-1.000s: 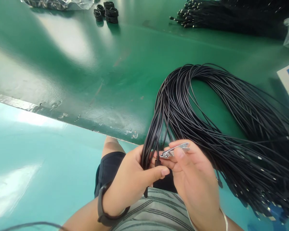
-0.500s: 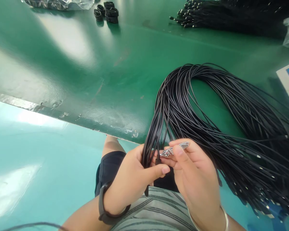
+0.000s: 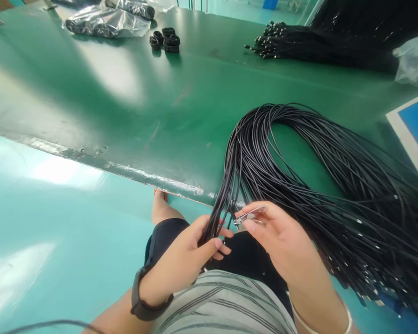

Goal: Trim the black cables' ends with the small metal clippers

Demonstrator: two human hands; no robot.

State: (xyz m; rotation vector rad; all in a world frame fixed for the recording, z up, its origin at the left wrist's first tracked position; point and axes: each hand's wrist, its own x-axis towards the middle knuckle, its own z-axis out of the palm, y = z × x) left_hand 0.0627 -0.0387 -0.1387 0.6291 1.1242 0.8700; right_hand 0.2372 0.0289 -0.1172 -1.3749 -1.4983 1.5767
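A thick bundle of thin black cables (image 3: 299,171) loops over the green table (image 3: 132,111) and hangs off its near edge toward my lap. My left hand (image 3: 184,260), with a dark band on the wrist, is closed around the hanging strands just below the table edge. My right hand (image 3: 275,236) pinches a small silver metal clipper (image 3: 249,215), whose tip points left at the strands beside my left fingers. The cable ends with metal tips spread out to the lower right.
Far across the table lie a second pile of black cables (image 3: 310,44), a few small black coils (image 3: 165,39) and clear plastic bags (image 3: 104,21). A white and blue sheet (image 3: 416,130) sits at the right edge. The teal floor lies below left.
The view has tilted up, showing more of the far table. Both hands have shifted slightly, and my left fingers have loosened and slid along the strands; the clipper stays at the cables.
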